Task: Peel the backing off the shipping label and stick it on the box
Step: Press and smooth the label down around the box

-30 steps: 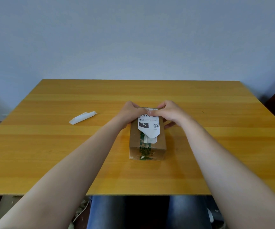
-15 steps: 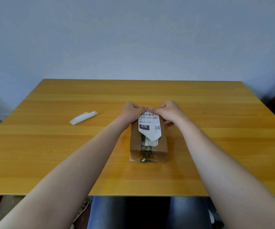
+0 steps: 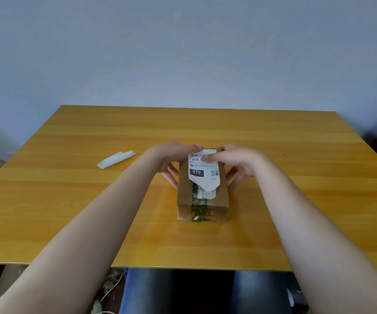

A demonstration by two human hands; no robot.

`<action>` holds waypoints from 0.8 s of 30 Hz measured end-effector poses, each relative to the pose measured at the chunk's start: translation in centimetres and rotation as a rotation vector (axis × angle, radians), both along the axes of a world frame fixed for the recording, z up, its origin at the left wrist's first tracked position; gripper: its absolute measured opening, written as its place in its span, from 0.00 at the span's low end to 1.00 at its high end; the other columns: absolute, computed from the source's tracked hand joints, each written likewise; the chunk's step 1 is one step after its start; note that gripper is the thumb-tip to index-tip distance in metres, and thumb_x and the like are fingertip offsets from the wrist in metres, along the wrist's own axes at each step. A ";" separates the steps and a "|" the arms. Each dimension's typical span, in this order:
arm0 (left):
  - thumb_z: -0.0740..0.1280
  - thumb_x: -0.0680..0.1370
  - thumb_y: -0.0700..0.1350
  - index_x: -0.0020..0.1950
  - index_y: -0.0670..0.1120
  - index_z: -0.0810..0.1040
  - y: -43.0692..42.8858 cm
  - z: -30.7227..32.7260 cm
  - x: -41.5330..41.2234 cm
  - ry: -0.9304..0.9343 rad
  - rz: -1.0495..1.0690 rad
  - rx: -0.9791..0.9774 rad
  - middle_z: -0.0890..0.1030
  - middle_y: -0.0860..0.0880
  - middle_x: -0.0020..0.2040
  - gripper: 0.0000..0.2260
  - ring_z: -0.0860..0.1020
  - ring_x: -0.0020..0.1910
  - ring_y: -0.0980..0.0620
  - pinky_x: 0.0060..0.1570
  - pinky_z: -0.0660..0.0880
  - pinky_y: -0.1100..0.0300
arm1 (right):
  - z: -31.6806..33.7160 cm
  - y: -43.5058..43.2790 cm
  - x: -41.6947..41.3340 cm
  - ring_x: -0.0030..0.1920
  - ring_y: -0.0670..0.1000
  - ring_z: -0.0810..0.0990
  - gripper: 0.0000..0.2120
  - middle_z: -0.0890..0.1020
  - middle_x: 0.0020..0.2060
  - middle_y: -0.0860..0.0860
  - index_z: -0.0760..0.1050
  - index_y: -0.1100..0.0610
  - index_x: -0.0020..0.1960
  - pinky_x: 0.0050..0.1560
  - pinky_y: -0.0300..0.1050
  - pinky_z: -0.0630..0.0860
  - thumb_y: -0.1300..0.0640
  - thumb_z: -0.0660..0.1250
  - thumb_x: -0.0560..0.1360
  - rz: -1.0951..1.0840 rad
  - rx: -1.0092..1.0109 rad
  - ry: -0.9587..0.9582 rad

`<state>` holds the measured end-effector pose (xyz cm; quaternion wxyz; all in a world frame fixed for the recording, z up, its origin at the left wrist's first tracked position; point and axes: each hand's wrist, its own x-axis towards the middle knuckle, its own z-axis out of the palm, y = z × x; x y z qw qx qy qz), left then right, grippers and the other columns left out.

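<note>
Both forearms outstretched, left hand (image 3: 171,158) and right hand (image 3: 239,160) with fingers spread, flanking the box (image 3: 203,200), right thumb on the label (image 3: 204,172).

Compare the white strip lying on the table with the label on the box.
The white strip is blank and folded; the label shows a barcode, "070" and a QR code. The strip lies loose, left of the box; the label is on the box top, pressed by both hands. Both are white paper.

Shipping label (image 3: 203,172) lying on the box (image 3: 202,200)
White label with barcode, "070" block and QR code lies along the top of the brown cardboard box; its near end tapers to a point over green printed tape
</note>
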<state>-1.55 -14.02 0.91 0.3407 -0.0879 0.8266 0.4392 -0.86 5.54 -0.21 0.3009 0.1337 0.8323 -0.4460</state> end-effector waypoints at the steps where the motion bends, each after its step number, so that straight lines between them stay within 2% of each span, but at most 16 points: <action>1: 0.69 0.78 0.65 0.66 0.46 0.80 0.1 0.1 0.1 0.014 0.001 0.014 0.79 0.43 0.68 0.27 0.81 0.58 0.35 0.42 0.85 0.35 | 0.0 -0.1 0.0 0.51 0.66 0.86 0.33 0.80 0.66 0.57 0.70 0.51 0.75 0.34 0.62 0.86 0.44 0.78 0.75 0.020 -0.005 -0.005; 3: 0.71 0.78 0.61 0.76 0.44 0.70 0.2 -0.1 0.1 0.073 0.031 0.028 0.77 0.42 0.69 0.33 0.82 0.58 0.36 0.38 0.86 0.40 | -0.3 -0.2 -0.4 0.51 0.63 0.86 0.38 0.81 0.64 0.57 0.64 0.49 0.81 0.35 0.56 0.85 0.49 0.78 0.76 0.032 -0.001 0.050; 5: 0.74 0.77 0.57 0.82 0.48 0.61 0.1 -0.4 0.0 0.151 0.073 0.043 0.76 0.43 0.70 0.39 0.81 0.59 0.38 0.35 0.85 0.46 | -0.8 -0.2 -1.1 0.54 0.60 0.85 0.43 0.81 0.64 0.56 0.59 0.46 0.83 0.42 0.55 0.83 0.51 0.78 0.75 0.021 -0.041 0.128; 6: 0.75 0.77 0.56 0.83 0.49 0.60 0.1 -0.7 -0.2 0.187 0.094 0.056 0.77 0.43 0.70 0.39 0.81 0.60 0.39 0.35 0.85 0.48 | -0.9 -0.3 -1.4 0.57 0.58 0.84 0.43 0.81 0.65 0.55 0.60 0.45 0.83 0.47 0.55 0.83 0.51 0.79 0.74 0.003 -0.076 0.163; 10: 0.77 0.75 0.51 0.83 0.51 0.60 0.1 -1.7 -0.9 0.297 0.161 0.101 0.75 0.47 0.72 0.40 0.80 0.62 0.43 0.40 0.83 0.50 | -1.5 0.0 -2.7 0.65 0.55 0.81 0.53 0.79 0.69 0.50 0.66 0.41 0.80 0.64 0.57 0.79 0.45 0.82 0.58 -0.020 -0.141 0.275; 12: 0.78 0.75 0.50 0.82 0.50 0.62 0.3 -2.0 -1.5 0.349 0.154 0.076 0.75 0.48 0.71 0.39 0.80 0.61 0.45 0.39 0.84 0.50 | -1.5 0.1 -3.3 0.65 0.54 0.81 0.52 0.79 0.69 0.49 0.67 0.43 0.81 0.65 0.56 0.79 0.46 0.82 0.60 0.016 -0.143 0.294; 15: 0.77 0.75 0.51 0.82 0.48 0.65 0.5 -2.1 -2.7 0.401 0.142 0.052 0.76 0.50 0.67 0.38 0.82 0.59 0.46 0.41 0.86 0.47 | -1.5 0.4 -4.7 0.62 0.50 0.81 0.43 0.82 0.63 0.46 0.66 0.52 0.82 0.63 0.49 0.77 0.56 0.82 0.71 0.065 -0.167 0.281; 17: 0.77 0.75 0.52 0.83 0.47 0.63 0.7 -2.1 -3.5 0.409 0.119 0.031 0.76 0.52 0.64 0.40 0.82 0.57 0.47 0.41 0.85 0.49 | -1.6 0.6 -5.9 0.66 0.51 0.80 0.45 0.81 0.68 0.48 0.62 0.56 0.84 0.69 0.49 0.75 0.56 0.81 0.73 0.087 -0.176 0.274; 19: 0.77 0.75 0.52 0.84 0.47 0.60 0.7 -2.1 -4.3 0.411 0.102 0.006 0.75 0.53 0.63 0.42 0.81 0.57 0.48 0.45 0.85 0.47 | -1.8 0.5 -7.0 0.71 0.51 0.77 0.50 0.76 0.76 0.50 0.58 0.56 0.86 0.74 0.51 0.72 0.54 0.82 0.72 0.101 -0.194 0.268; 21: 0.77 0.75 0.53 0.84 0.46 0.59 0.5 -2.2 -5.3 0.414 0.103 0.004 0.75 0.53 0.64 0.43 0.81 0.58 0.47 0.50 0.85 0.43 | -2.1 0.5 -8.2 0.74 0.50 0.73 0.53 0.72 0.79 0.52 0.57 0.55 0.86 0.76 0.49 0.69 0.54 0.84 0.70 0.111 -0.228 0.274; 23: 0.76 0.75 0.52 0.83 0.47 0.61 0.3 -2.0 -6.0 0.406 0.116 0.011 0.77 0.53 0.61 0.41 0.82 0.58 0.48 0.52 0.84 0.41 | -2.3 0.5 -9.2 0.79 0.50 0.67 0.60 0.70 0.81 0.52 0.58 0.54 0.86 0.79 0.51 0.65 0.48 0.86 0.62 0.122 -0.242 0.295; 24: 0.76 0.76 0.52 0.80 0.48 0.66 0.3 -1.9 -6.3 0.406 0.119 0.017 0.78 0.54 0.58 0.35 0.82 0.57 0.47 0.53 0.84 0.41 | -2.3 0.5 -9.6 0.81 0.49 0.65 0.63 0.69 0.81 0.52 0.59 0.52 0.85 0.80 0.52 0.64 0.45 0.86 0.56 0.131 -0.238 0.311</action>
